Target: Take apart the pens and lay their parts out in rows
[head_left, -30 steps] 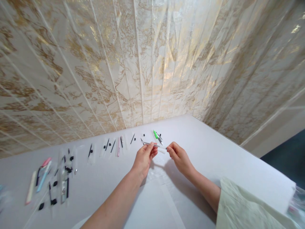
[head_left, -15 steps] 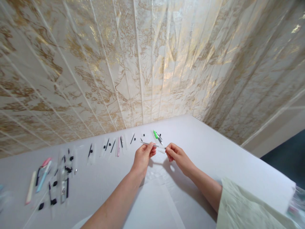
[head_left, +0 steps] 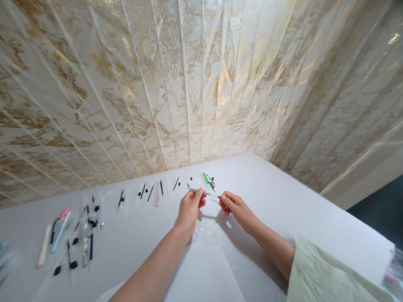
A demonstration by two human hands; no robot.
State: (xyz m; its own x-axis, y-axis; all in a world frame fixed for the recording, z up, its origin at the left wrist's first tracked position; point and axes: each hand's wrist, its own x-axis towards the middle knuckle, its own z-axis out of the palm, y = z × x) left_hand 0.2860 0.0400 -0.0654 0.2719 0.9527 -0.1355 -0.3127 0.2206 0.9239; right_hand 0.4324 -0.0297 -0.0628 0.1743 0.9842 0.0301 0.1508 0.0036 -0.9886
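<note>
My left hand (head_left: 188, 213) is closed, thumb and fingers pinching the middle of a thin pen refill (head_left: 214, 195) just above the white table. Its pointed end sticks out to the left past my thumb. At the other end, my right hand (head_left: 236, 209) is closed on the refill's clear, dark-ended part. Beyond the hands lies a green and grey pen (head_left: 206, 178), with small black pieces close by. Fingers hide parts of the refill, so I cannot tell whether it is one piece or two joined.
Pen parts lie in a row to the left: a pink barrel (head_left: 158, 193), dark refills (head_left: 120, 198) and black caps (head_left: 75, 240). A cream pen barrel (head_left: 44, 246) and a blue one (head_left: 61, 231) lie farther left. A patterned curtain (head_left: 189, 84) hangs behind the table (head_left: 283, 209).
My right hand has moved slightly closer to my left and its fingers have curled in more. My left hand keeps its pinch on the refill. The view has shifted slightly.
</note>
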